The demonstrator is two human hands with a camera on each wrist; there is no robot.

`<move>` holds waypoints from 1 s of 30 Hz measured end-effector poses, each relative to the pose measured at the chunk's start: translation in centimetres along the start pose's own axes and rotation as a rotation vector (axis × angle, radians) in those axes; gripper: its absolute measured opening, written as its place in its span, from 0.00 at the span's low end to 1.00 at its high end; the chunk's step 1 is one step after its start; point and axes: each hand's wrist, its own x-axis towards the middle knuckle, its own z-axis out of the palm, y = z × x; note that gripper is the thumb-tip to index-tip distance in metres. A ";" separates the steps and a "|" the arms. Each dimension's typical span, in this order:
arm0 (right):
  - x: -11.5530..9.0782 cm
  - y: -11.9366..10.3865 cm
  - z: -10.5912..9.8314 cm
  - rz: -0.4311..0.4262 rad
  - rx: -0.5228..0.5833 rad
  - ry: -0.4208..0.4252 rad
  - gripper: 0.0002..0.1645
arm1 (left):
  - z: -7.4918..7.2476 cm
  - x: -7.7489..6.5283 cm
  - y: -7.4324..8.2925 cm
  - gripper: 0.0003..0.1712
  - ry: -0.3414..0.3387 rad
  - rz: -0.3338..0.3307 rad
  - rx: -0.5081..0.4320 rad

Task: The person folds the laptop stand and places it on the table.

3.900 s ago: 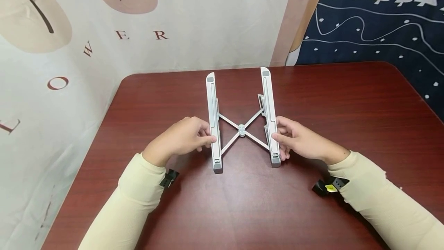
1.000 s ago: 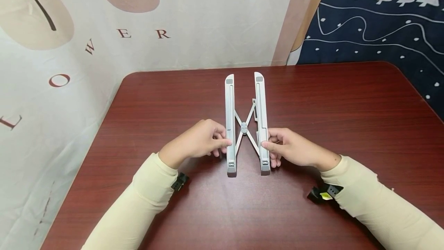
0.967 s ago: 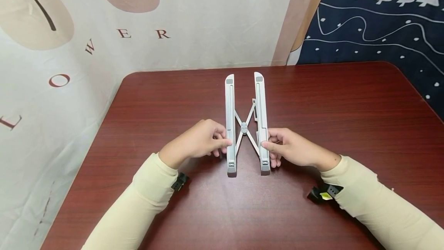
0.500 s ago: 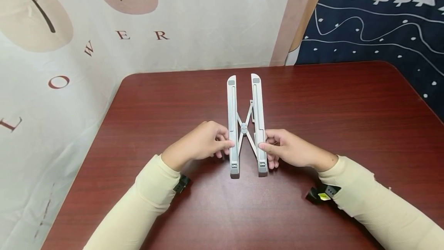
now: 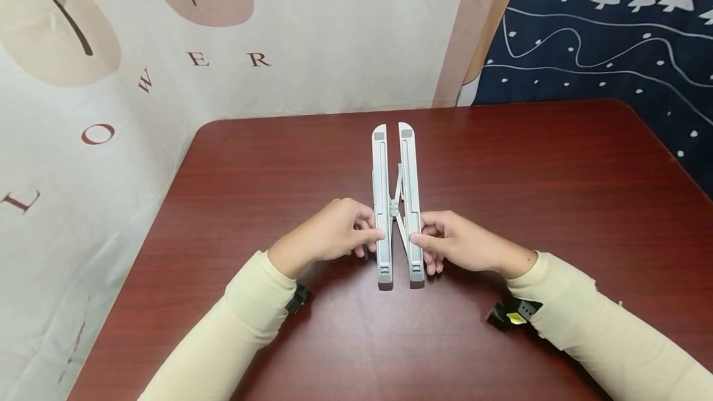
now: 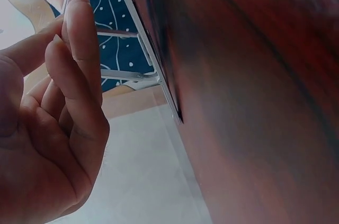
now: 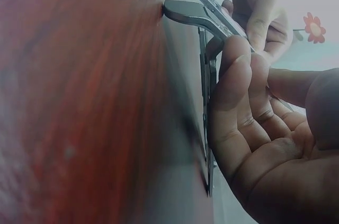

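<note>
Fingers (image 5: 365, 238) grasp both sides of a silver folding stand (image 5: 408, 190) on my head feed, and I read across from the left. Pale backdrop (image 5: 334, 60) cloth with printed letters fills that side and runs behind. Next I have the left hand (image 5: 332, 231), below it a cream sleeve (image 5: 217, 333) and black strap (image 5: 298, 300); it pinches the left bar (image 5: 381, 203), thumb over its face. I see the stand at the middle of the red-brown surface (image 5: 278, 166), between the hands, its two long bars nearly parallel and apart, slim crossed struts (image 5: 401, 234) joined at a hub (image 5: 393, 208). On its other side, the right hand (image 5: 462, 243) pinches the right bar (image 5: 411, 221) likewise. Farthest right hangs navy cloth (image 5: 590, 88) with white trees.
</note>
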 end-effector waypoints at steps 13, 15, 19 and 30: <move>0.2 -0.5 0.4 0.002 -0.011 -0.011 0.09 | 0.6 0.3 0.1 0.10 0.015 0.022 -0.013; 0.2 -0.5 0.4 0.003 -0.012 -0.009 0.09 | 0.7 0.3 0.1 0.10 0.017 0.024 -0.012; 0.2 -0.5 0.5 0.007 -0.008 -0.006 0.09 | 0.8 0.3 0.1 0.10 0.018 0.026 -0.009; 0.3 -0.5 0.9 0.008 -0.001 0.004 0.10 | 0.9 0.5 0.4 0.10 0.024 0.034 -0.002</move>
